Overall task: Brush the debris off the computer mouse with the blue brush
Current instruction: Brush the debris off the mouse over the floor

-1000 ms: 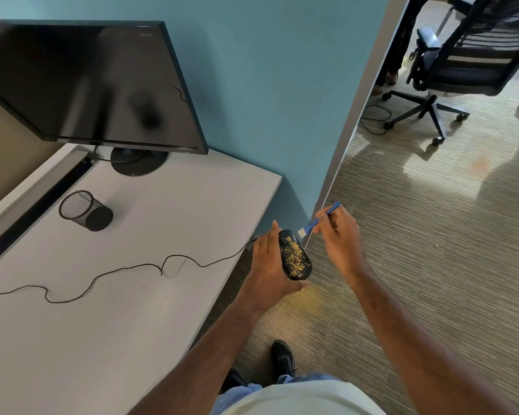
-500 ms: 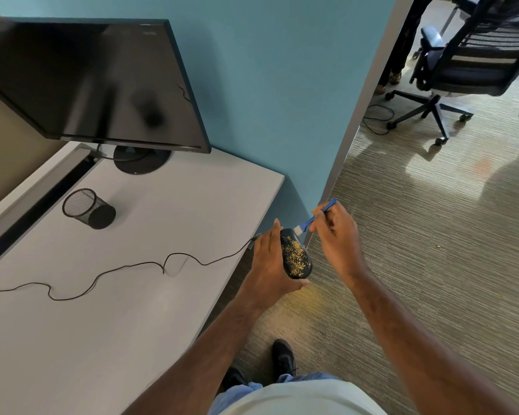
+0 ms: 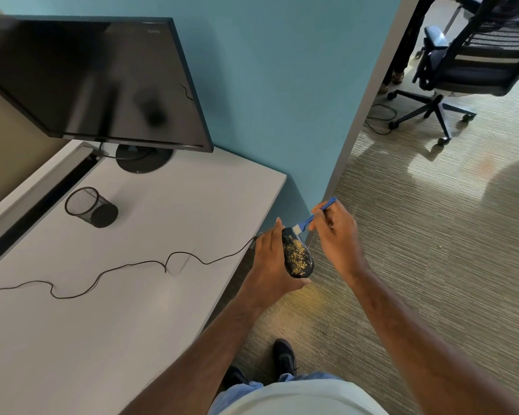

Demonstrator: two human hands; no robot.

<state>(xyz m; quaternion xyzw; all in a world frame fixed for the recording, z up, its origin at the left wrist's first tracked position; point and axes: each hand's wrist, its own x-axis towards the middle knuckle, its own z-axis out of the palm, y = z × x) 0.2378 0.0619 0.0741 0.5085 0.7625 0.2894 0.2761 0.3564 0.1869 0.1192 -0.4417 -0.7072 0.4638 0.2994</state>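
1. The computer mouse (image 3: 297, 253) is held in the air just off the front corner of the white desk (image 3: 150, 235), out over the carpet (image 3: 432, 235). Its long axis runs from the end near the teal partition (image 3: 267, 85) back toward the person, tilted slightly rightward.

2. The left hand (image 3: 271, 262) grips the mouse from the desk side, fingers laid along its far flank and the thumb curled under the near end. It is the holding hand only.

3. The right hand (image 3: 337, 235), on the side of the mouse away from the desk, pinches the blue brush (image 3: 313, 216) by its handle. The handle slopes up and away from the desk; the pale bristles meet the mouse at its partition end.

4. The yellow debris (image 3: 297, 254) lies over the middle and near part of the mouse's top, so the grit sits toward the person from the bristles. A stroke along the long axis toward the near end would likely sweep it onto the carpet.

5. Hard to make out: whether the bristles press on the shell or only graze it. The mouse's desk-side flank is hidden behind the left hand, and much of the handle is covered by the right hand's fingers.

6. The cable (image 3: 117, 269) trails from the mouse's partition end across the desk, loosely looped, and is cut off at the picture's edge beyond the mesh cup (image 3: 90, 206).
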